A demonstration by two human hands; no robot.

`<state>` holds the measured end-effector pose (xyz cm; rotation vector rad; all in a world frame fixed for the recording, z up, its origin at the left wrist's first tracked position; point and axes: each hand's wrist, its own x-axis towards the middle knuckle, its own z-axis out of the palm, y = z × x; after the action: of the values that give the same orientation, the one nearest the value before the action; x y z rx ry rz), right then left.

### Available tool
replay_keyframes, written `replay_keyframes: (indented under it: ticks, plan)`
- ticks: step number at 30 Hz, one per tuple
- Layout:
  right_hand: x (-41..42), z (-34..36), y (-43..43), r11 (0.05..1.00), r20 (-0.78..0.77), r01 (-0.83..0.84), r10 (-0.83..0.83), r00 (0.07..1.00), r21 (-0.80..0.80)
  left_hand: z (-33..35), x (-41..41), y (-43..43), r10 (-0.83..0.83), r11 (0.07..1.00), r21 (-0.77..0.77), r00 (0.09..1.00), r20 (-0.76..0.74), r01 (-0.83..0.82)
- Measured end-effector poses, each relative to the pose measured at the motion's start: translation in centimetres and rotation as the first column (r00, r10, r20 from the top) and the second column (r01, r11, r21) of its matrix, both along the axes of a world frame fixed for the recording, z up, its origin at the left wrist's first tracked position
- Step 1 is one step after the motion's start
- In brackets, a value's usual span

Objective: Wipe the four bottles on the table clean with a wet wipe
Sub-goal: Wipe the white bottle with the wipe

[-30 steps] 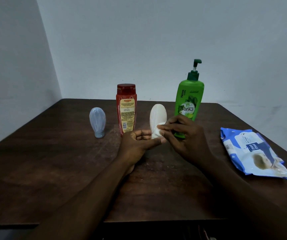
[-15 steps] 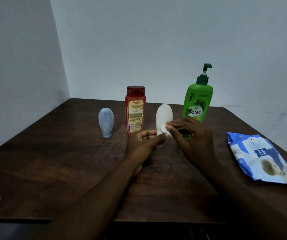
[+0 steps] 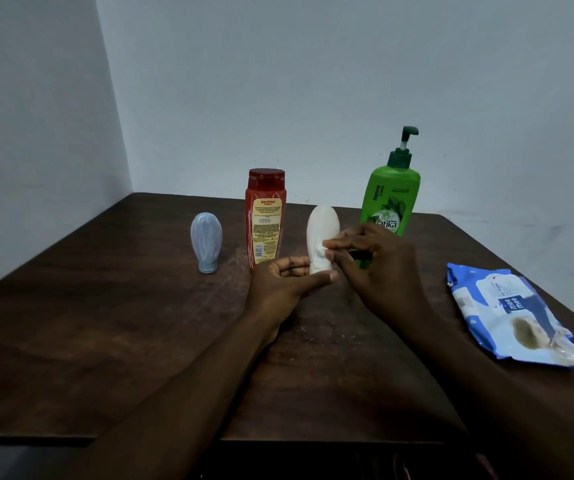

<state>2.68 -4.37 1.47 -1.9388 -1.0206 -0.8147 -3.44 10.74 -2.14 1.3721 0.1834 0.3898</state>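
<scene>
The small bottle (image 3: 206,242) is showing pale blue-grey with lighter streaks. The red bottle (image 3: 264,191) is wearing a darker red cap (image 3: 266,174) and a yellow label (image 3: 267,225). The middle bottle (image 3: 323,221) and the wipe (image 3: 318,264) are looking white. The green bottle (image 3: 394,188) is carrying a dark green pump (image 3: 401,150), leaf print and white lettering. The pack (image 3: 510,317) is showing blue and white, and the table (image 3: 105,323) is looking dark brown.

Table (image 3: 105,341): four bottles upright in row toward rear. Left to right: short bottle (image 3: 206,241), capped bottle (image 3: 264,220), oval bottle (image 3: 323,226), pump bottle (image 3: 391,199). Wipe pack (image 3: 510,317) flat near right edge, well apart from row. Left hand (image 3: 278,289) before capped and oval bottles; right hand (image 3: 379,268) before pump bottle, covering its base. Wet wipe (image 3: 318,261) between hands, before oval bottle's lower part, pinched by both.
</scene>
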Motion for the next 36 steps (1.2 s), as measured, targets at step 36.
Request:
replay_keyframes:
  ticks: [36]
  plan:
    - [-0.8,0.3,0.2,0.913,0.147,-0.1,0.17,0.974,-0.396,-0.6,0.2,-0.1,0.068,0.996,0.049,0.998,0.016,-0.069]
